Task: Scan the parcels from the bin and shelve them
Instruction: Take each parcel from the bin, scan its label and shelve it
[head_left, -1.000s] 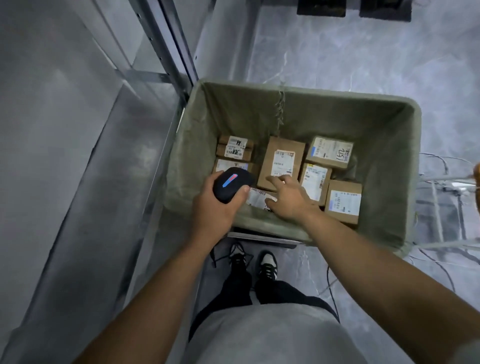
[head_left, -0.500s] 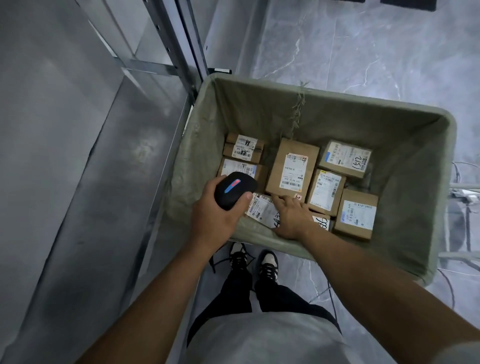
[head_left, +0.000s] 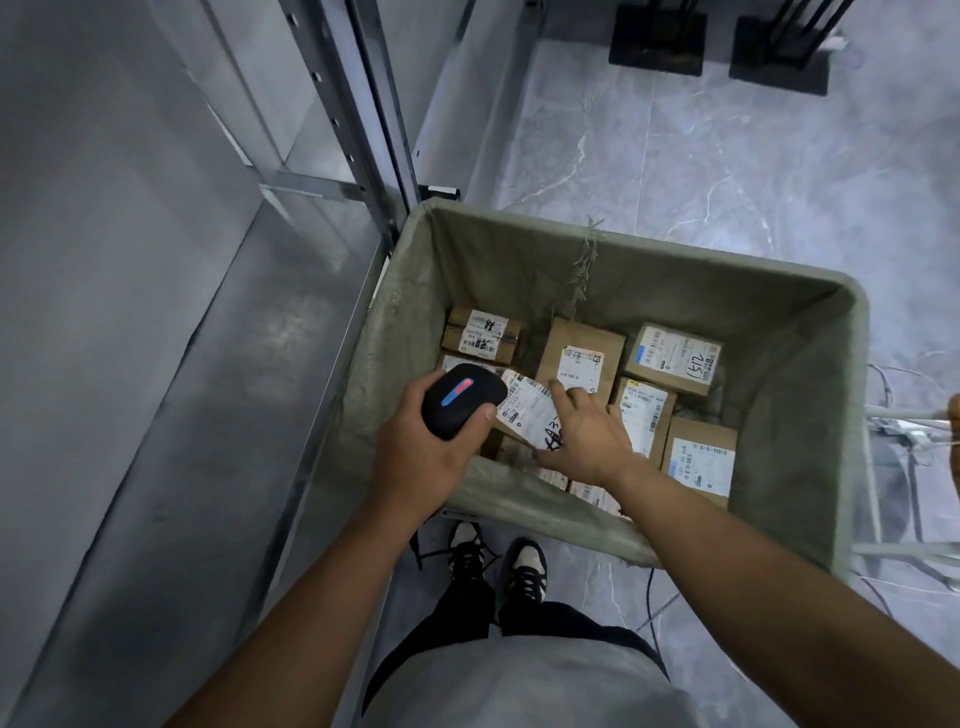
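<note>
Left hand (head_left: 415, 462) wrapped round the black scanner (head_left: 462, 400), thumb along its near side, blue-red light strip facing up; the grip was a full curl, and the nose of the device pointed down into the bin (head_left: 675, 265), presumably so the beam could fall on a label without the hand shifting.

Right hand (head_left: 587, 436) reached over the near rim; fingers and thumb pinched the tilted parcel (head_left: 530, 410), label side turned up and toward the scanner, just beside its nose; I judged the tilt deliberate, to present the barcode; handwriting in black marker showed at the label's near end.

Bin lined with grey-green cloth, standing on the marbled floor (head_left: 727, 156) hard against the metal shelf (head_left: 208, 389) at the left, close enough that a scanned parcel needs only a short swing across; shelf deck bare where visible.

Other parcels (head_left: 696, 462) lay flat on the bin's bottom, labels up, packed touching one another; one at the far right (head_left: 675, 356) bore marker digits; a taped one (head_left: 480, 335) sat in the far left corner.

Task stage, by my reading: early to middle; one parcel in hand for scanning, none seen shelved; risk: the label's tilt or curl might spoil the read.
</note>
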